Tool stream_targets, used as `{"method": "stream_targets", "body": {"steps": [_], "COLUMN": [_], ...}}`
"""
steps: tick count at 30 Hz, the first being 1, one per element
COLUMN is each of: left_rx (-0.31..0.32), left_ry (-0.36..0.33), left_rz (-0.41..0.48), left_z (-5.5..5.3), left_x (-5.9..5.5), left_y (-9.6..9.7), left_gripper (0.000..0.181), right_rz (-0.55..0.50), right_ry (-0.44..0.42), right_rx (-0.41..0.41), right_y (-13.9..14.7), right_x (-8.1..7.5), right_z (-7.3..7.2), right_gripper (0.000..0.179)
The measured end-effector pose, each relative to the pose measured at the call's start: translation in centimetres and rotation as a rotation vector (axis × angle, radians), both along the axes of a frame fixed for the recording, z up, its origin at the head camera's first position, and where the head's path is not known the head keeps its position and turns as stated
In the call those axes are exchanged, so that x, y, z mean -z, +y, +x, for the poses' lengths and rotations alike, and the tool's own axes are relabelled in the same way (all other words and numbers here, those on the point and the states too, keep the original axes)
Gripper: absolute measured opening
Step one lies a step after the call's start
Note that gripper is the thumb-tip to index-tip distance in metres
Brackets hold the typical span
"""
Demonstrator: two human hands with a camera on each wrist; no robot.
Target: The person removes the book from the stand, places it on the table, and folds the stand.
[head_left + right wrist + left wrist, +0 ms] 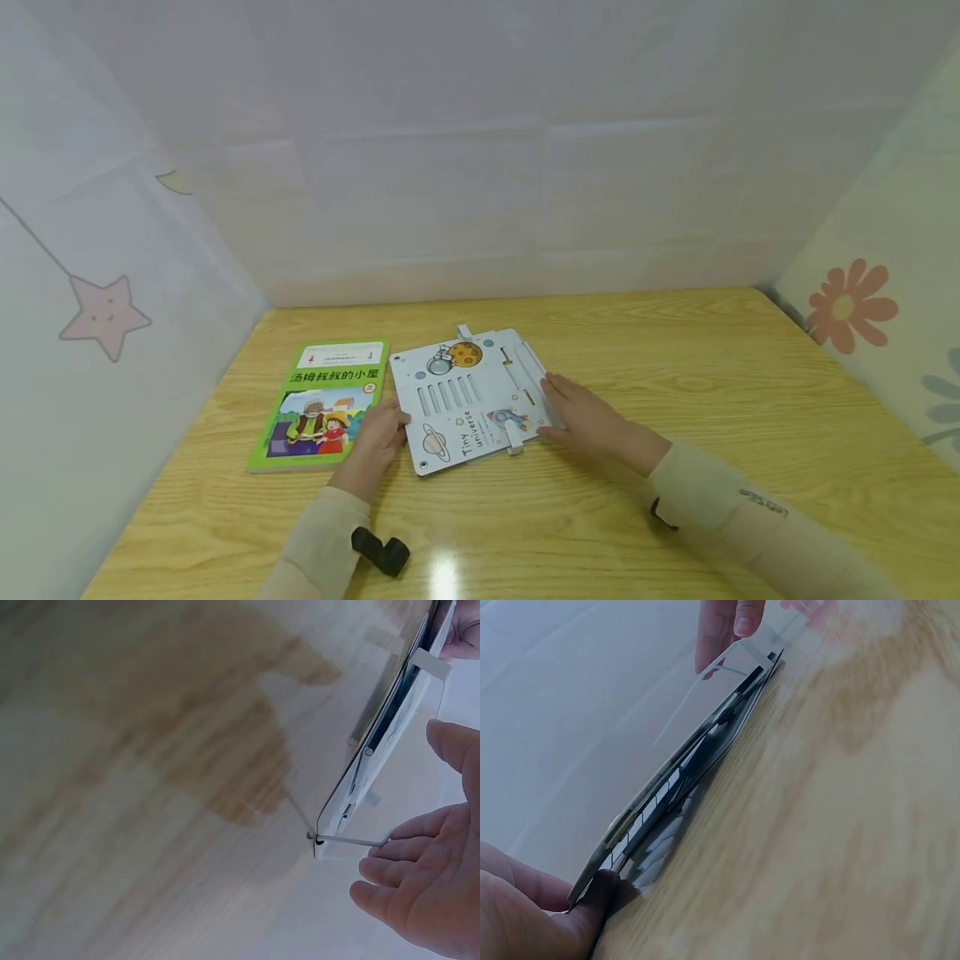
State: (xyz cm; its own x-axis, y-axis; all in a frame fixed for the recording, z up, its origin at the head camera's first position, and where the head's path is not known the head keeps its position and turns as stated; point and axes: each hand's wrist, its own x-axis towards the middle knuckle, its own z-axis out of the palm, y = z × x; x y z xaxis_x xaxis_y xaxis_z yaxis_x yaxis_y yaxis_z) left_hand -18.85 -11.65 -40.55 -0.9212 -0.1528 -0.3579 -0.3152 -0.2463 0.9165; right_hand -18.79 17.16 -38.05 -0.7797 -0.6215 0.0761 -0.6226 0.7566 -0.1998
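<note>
A white folding book stand (pixel 480 398), printed with an astronaut, planets and "Tiny universe", lies at a slant on the wooden table. My left hand (pixel 380 435) pinches its left edge; in the left wrist view the thumb (pixel 594 904) is under the panel and the fingers are above. At the opposite edge is my right hand (pixel 588 423), thumb spread away from the fingers. The right wrist view has its nearly straight fingers (pixel 409 851) touching a thin pale bar (pixel 352 841) that projects from the stand. Dark gaps show between the stand's layers from the side.
To the left of the stand lies a green picture book (pixel 321 417) with a cartoon cover. White clips (pixel 513 437) stick out at the stand's near and far edges. Pale cloth walls (pixel 420 192) with star and flower prints surround the wooden table (pixel 675 358).
</note>
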Motion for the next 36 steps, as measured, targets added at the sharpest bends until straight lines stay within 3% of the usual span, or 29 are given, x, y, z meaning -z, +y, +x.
{"method": "stream_targets", "body": {"steps": [12, 20, 28, 36], "left_rx": [0.007, 0.011, 0.006, 0.004], "left_ry": [0.033, 0.024, 0.007, 0.019], "left_rz": [0.020, 0.028, 0.015, 0.016], "left_z": [-0.2, -0.2, -0.1, -0.1], "left_x": [0.2, 0.0, 0.0, 0.0], "left_y": [0.0, 0.0, 0.1, 0.0], "left_gripper": [0.049, 0.049, 0.048, 0.048], "right_rz": [-0.009, 0.031, 0.067, 0.120], "right_ry": [-0.054, 0.012, 0.021, -0.023], "right_rx": [0.002, -0.068, -0.112, -0.063], "right_y": [0.2, 0.0, -0.7, -1.2], "right_x": [0.3, 0.7, 0.7, 0.9], "right_z": [-0.2, -0.1, 0.0, -0.5], "right_gripper": [0.068, 0.066, 0.059, 0.057]}}
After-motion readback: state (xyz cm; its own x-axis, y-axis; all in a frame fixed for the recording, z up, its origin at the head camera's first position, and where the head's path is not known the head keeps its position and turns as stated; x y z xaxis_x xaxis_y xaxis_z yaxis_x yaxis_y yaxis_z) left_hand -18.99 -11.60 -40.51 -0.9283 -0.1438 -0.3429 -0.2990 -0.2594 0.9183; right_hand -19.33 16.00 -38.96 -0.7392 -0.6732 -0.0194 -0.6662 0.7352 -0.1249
